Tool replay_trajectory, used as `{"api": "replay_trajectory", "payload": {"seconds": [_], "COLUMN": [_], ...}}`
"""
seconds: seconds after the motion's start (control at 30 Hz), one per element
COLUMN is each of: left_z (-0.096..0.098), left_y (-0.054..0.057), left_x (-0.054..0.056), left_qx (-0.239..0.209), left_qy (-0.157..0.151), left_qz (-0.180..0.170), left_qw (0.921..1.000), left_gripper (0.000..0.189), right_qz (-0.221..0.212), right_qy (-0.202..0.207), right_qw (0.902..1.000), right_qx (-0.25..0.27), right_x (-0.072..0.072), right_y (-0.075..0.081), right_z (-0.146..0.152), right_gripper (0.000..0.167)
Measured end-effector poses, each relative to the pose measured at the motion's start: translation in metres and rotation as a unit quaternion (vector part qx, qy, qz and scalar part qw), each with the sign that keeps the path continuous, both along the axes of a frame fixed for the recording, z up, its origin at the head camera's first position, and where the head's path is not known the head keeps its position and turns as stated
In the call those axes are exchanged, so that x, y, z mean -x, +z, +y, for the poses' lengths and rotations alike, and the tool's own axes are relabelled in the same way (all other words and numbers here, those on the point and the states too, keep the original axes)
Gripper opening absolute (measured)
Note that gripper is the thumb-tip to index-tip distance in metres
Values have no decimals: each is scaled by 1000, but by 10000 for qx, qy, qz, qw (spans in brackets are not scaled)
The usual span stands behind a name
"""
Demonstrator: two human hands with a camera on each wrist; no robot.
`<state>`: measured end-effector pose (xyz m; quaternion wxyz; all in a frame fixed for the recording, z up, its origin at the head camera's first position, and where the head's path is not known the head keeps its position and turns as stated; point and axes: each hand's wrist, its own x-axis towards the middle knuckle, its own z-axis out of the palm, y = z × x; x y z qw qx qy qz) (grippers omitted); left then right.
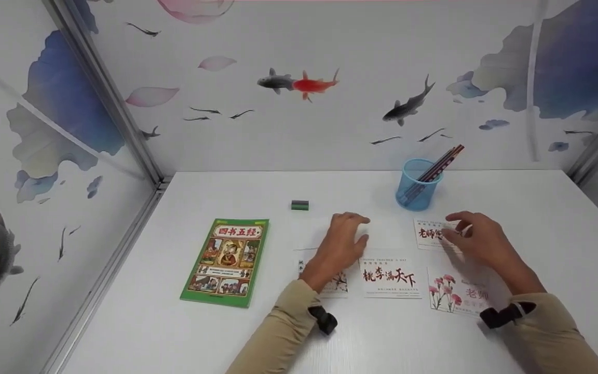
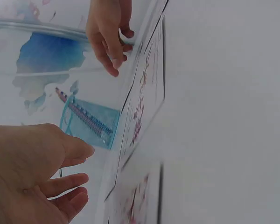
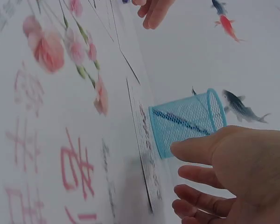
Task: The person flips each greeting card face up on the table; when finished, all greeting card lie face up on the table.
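My left hand (image 1: 338,244) hovers over the left-hand cards, thumb and fingers apart with nothing between them. Beneath its wrist, a card with dark branches (image 1: 339,288) is partly covered. Just right of that lies a white card with red lettering (image 1: 391,278). At the upper right, the fingertips of my right hand (image 1: 478,239) overlap another red-lettered card (image 1: 429,236) in the head view; the right wrist view shows the loosely bent fingers (image 3: 200,175) holding nothing. A card with pink carnations (image 1: 447,293) lies below that hand, partly hidden by the wrist.
A green picture book (image 1: 226,262) lies on the left of the white table (image 1: 138,311). Behind the cards are a small green and dark block (image 1: 300,205) and a blue mesh cup (image 1: 416,189) of pencils (image 1: 442,163). Printed wall panels (image 1: 278,135) border the table.
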<state>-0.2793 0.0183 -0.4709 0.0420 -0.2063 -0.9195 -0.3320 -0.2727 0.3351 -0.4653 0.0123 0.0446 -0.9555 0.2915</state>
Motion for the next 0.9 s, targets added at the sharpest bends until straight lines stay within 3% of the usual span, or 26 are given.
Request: {"api": "replay_trajectory", "payload": {"seconds": [0.2, 0.4, 0.6, 0.9], "left_z": [-31, -37, -33, -29], "left_y": [1, -2, -6, -8], "left_x": [-1, -3, -5, -5], "left_qx": [-144, 141, 716, 942], "left_qy": [380, 40, -363, -455], "left_qz": [-277, -264, -5, -151], "left_qw": [9988, 9995, 9968, 9944], "left_gripper": [40, 43, 45, 47], "right_qz": [57, -216, -423, -529], "right_qy": [297, 550, 511, 409], "right_qw": [9992, 9976, 9972, 9960], "right_qx": [265, 372, 330, 590], "right_x": [1, 9, 8, 5], "right_y": [3, 0, -3, -6], "right_z": [-44, -80, -92, -91], "right_gripper": [45, 48, 54, 54]}}
